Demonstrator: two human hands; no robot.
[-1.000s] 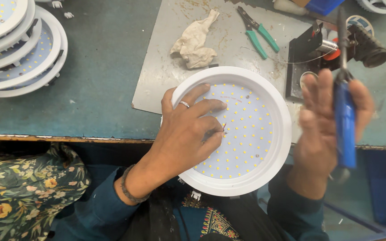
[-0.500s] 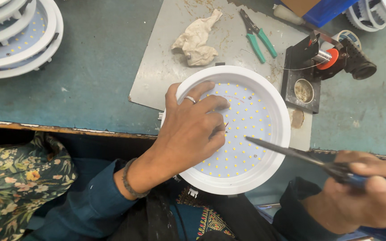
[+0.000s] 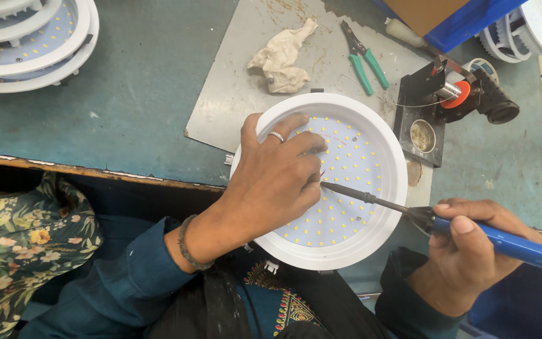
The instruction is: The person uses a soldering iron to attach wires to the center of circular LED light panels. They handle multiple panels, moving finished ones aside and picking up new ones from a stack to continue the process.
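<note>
The round white light panel (image 3: 346, 188) lies face up at the near edge of the bench (image 3: 133, 125), partly on a grey metal sheet (image 3: 233, 81) and partly overhanging toward my lap. Its flat inner disc is dotted with rows of small yellow diodes inside a raised white rim. I judge it light and stiff, with a smooth rim that could slide on the sheet; the diode face looks delicate, so the rim is the safer place to take hold.

My left hand (image 3: 277, 182) lies over the left part of the disc, fingers curled down and pressed together near a thin red wire; whether they pinch that wire I cannot tell. My right hand (image 3: 472, 251) is wrapped closed around the blue handle of a soldering iron (image 3: 421, 216), thumb on top, and its dark tip reaches in just beside my left fingertips.

On the sheet beyond the panel lie a crumpled beige rag (image 3: 283, 56) and green-handled cutters (image 3: 364, 53). To the right a small black stand (image 3: 425, 116) carries a round tin and an orange spool. More white panels are stacked at the far left (image 3: 32, 37), and others sit at the far right beside a blue box (image 3: 465, 25) with a brown cardboard top. I can make out no labels.
</note>
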